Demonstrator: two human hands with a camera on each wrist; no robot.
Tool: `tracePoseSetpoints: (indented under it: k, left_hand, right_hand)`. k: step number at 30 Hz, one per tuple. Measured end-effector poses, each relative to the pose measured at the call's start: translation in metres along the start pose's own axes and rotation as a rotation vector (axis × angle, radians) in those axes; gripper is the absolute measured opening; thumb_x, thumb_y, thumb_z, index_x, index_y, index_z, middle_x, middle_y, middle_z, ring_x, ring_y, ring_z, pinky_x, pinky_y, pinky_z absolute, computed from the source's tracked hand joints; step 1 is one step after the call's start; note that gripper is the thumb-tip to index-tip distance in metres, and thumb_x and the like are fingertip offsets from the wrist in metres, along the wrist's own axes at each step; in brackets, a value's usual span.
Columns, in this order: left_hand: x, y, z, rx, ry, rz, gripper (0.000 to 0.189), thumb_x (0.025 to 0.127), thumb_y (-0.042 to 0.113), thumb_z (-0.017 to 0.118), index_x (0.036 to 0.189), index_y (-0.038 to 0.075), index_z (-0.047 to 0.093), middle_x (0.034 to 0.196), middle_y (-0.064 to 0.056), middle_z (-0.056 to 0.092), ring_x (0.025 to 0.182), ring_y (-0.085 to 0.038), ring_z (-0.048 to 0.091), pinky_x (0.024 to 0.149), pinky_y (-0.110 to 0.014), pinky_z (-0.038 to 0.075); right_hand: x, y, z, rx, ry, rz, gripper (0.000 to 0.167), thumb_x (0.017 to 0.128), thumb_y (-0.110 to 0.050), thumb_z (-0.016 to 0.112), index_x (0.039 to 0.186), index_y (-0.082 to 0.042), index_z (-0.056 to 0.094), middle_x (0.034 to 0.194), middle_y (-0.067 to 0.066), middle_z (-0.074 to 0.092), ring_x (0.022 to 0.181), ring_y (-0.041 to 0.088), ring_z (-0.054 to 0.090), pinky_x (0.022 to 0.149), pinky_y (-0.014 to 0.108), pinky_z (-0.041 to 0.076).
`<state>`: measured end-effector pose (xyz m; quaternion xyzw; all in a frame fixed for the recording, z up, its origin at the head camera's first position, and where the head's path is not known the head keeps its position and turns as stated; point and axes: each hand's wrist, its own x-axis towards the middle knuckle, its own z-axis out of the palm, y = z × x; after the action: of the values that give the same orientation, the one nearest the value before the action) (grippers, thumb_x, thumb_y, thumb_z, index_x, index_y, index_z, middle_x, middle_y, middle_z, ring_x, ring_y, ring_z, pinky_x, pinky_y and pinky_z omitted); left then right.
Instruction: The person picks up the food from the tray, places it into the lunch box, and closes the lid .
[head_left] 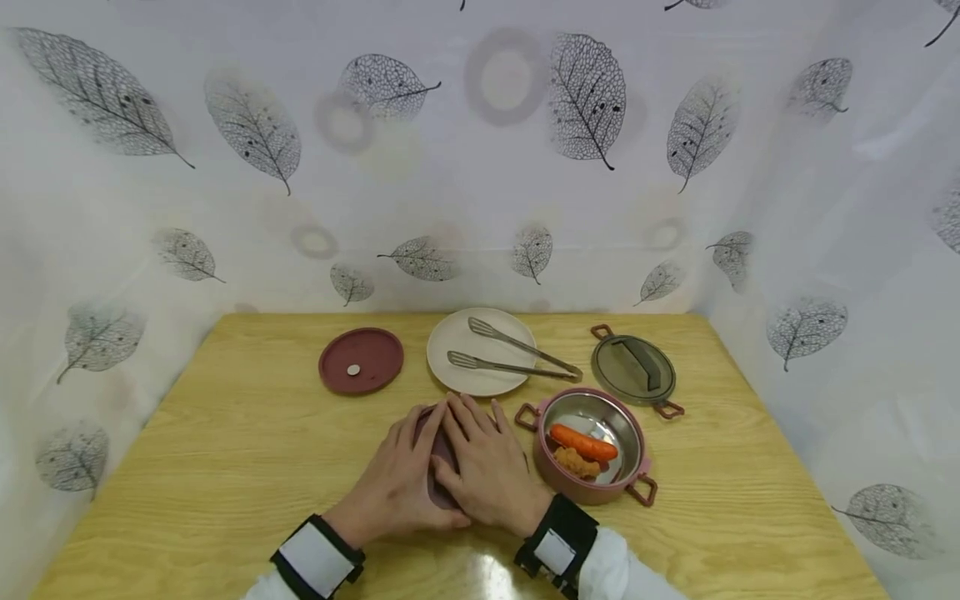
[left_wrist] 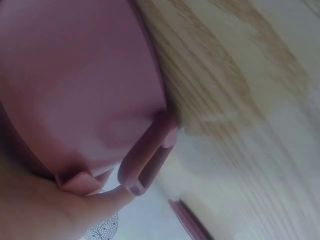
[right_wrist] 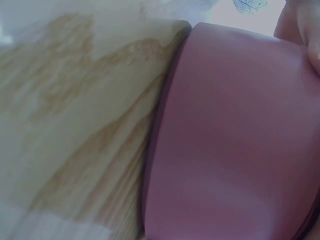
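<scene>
A dusky pink pot-like vessel stands mid-table under both hands, largely covered by them. Over its left side lies my left hand, fingers extended toward the far edge and thumb along the near side. My right hand rests over the top from the right, fingers straight, its thumb on the surface. In the left wrist view, the smooth pink wall carries a loop handle, with a finger beside it. The right wrist view shows more pink wall and fingertips at the upper right rim.
An uncovered pink pot at right holds a carrot and a brown fried-looking piece. Behind are a dark red round lid, a white plate with metal tongs, and a lidded round pan.
</scene>
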<state>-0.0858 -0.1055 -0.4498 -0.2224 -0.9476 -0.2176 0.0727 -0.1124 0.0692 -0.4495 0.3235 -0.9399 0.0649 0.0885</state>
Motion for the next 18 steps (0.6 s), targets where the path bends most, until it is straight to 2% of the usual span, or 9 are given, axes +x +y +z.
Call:
tracePoseSetpoints:
  k: [6,9,15,18]
  left_hand:
    - [-0.001,-0.002,-0.003,-0.062,-0.029,-0.017,0.142,0.054,0.080,0.078,0.160,0.014,0.012,0.154,-0.031,0.028,0.137,-0.044,0.038,0.104,-0.058,0.043]
    - [-0.001,-0.004,-0.006,-0.129,-0.062,-0.028,0.141,0.054,0.076,0.081,0.161,0.017,0.009,0.157,-0.031,0.024,0.141,-0.044,0.033,0.104,-0.059,0.043]
    - [0.000,-0.009,-0.013,-0.246,-0.143,-0.034,0.140,0.058,0.070,0.084,0.161,0.013,0.008,0.163,-0.023,0.014,0.147,-0.041,0.024,0.108,-0.059,0.039]
    - [0.003,-0.016,-0.018,-0.310,-0.172,-0.064,0.138,0.060,0.069,0.083,0.161,0.014,0.007,0.164,-0.020,0.011,0.148,-0.041,0.021,0.108,-0.060,0.039]
  right_hand:
    - [-0.002,0.001,0.000,-0.001,-0.012,0.006,0.066,0.104,-0.051,0.031,0.158,-0.015,0.023,0.166,0.006,0.021,0.153,0.024,0.019,0.121,0.056,0.023]
    - [-0.001,0.001,0.000,-0.005,-0.019,0.004,0.067,0.104,-0.052,0.031,0.158,-0.015,0.022,0.166,0.005,0.018,0.154,0.024,0.019,0.120,0.056,0.023]
    - [0.000,0.000,0.002,-0.024,-0.021,0.006,0.069,0.103,-0.054,0.032,0.158,-0.014,0.023,0.166,0.005,0.020,0.153,0.024,0.021,0.120,0.056,0.025]
    - [-0.001,0.001,0.002,-0.023,0.000,0.008,0.069,0.102,-0.054,0.034,0.158,-0.014,0.026,0.165,0.006,0.024,0.153,0.023,0.022,0.119,0.056,0.026]
